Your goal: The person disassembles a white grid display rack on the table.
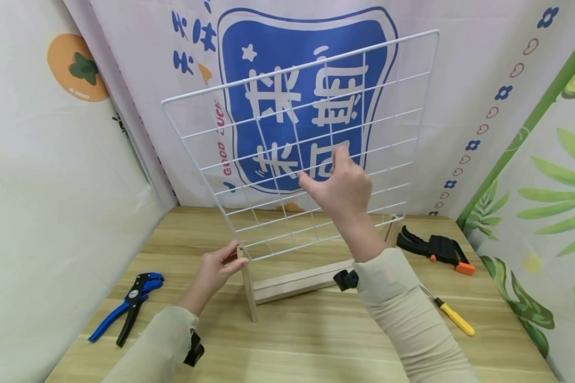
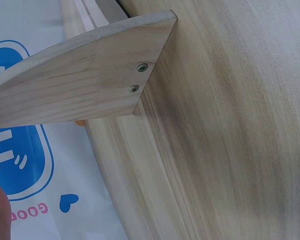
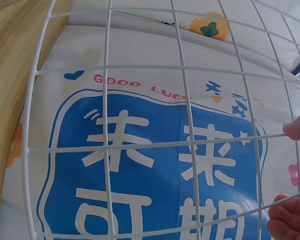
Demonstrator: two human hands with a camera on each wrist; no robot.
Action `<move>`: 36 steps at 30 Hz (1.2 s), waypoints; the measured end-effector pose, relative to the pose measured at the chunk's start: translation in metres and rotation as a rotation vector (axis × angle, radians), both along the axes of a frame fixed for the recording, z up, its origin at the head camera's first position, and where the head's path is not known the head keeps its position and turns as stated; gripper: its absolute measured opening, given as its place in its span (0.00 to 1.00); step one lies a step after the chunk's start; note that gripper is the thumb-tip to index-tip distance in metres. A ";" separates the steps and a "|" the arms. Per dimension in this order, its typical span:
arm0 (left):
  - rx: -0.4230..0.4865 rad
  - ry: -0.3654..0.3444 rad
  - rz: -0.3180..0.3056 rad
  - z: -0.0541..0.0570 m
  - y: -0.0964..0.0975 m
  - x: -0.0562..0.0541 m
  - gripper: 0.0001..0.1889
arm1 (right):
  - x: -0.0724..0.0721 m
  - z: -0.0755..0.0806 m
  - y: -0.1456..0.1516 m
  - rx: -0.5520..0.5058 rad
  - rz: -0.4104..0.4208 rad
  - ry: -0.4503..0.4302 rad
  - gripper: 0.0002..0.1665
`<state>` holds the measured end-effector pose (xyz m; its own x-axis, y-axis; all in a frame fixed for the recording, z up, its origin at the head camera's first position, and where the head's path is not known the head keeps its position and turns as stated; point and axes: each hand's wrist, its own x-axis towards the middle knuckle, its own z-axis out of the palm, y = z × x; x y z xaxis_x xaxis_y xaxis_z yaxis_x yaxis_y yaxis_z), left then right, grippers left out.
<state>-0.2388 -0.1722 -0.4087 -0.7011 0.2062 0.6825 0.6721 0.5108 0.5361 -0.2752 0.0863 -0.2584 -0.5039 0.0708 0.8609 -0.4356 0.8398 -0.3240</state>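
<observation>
Pinched between the thumb and fingers of the left hand (image 1: 215,268) was the top of a pale wooden upright (image 1: 250,295), while the right hand (image 1: 347,189) gripped a white wire grid panel (image 1: 297,142), thumb on one wire and fingertips curled at the next. Both arms wore beige sleeves (image 1: 407,314), with a small black device (image 1: 347,280) at each cuff. On the worktop (image 1: 316,346), a blue-and-black wire stripper (image 1: 133,296) lay just inside the left edge; near the right edge I saw a yellow-handled screwdriver (image 1: 455,317). The upright stood left of the worktop's middle, two screws (image 2: 142,67) showing in its side near the lower end. A wooden rail (image 1: 302,282) ran from it toward a second upright (image 1: 391,231), partly hidden by the right arm. By the far right corner lay a black clamp (image 1: 438,247) with an orange end. The grid panel tilted above the rail, one lower corner beside the left hand, the other at the top of the second upright; I couldn't tell whether it was seated in either. Behind the far edge hung a white backdrop with a blue badge (image 1: 292,48) bearing white Chinese characters.
</observation>
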 end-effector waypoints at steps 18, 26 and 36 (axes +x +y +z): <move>0.059 -0.203 0.036 -0.030 -0.011 -0.016 0.21 | 0.012 -0.054 0.027 -0.250 -0.020 0.025 0.31; 0.160 -0.128 -0.060 -0.038 -0.008 -0.011 0.23 | 0.026 -0.078 0.042 -0.365 -0.031 0.001 0.33; 0.142 -0.065 -0.116 -0.041 -0.005 -0.013 0.29 | 0.039 -0.110 0.063 -0.364 -0.111 0.014 0.41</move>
